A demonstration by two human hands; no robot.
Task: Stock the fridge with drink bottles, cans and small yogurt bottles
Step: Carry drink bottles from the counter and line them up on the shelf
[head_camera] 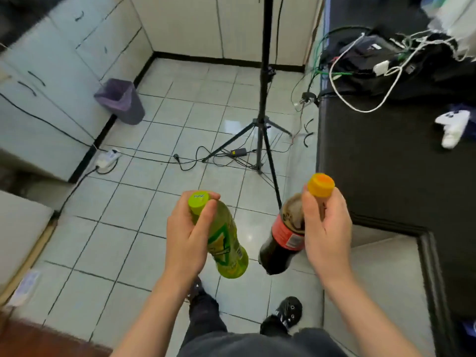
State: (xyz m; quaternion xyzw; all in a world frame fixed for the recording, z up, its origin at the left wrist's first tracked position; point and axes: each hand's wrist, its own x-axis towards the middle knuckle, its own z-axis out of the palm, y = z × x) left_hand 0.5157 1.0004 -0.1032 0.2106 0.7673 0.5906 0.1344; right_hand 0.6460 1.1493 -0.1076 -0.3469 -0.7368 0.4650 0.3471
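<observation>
My left hand [186, 240] grips the neck of a green drink bottle [228, 249] with a lime-green cap; the bottle hangs tilted above the tiled floor. My right hand [327, 228] holds a dark cola bottle [282, 243] by its neck, just under its orange cap [321, 185]; it has a red label and also tilts inward. Both bottles are in the air in front of my body, a short gap apart. No fridge is in view.
A black tripod [261, 119] with cables stands on the white tiled floor ahead. A purple bin [121, 100] sits by the white cabinets [51, 81] at left. A black counter [386, 155] with cables and a white controller [453, 127] runs along the right. My feet show below.
</observation>
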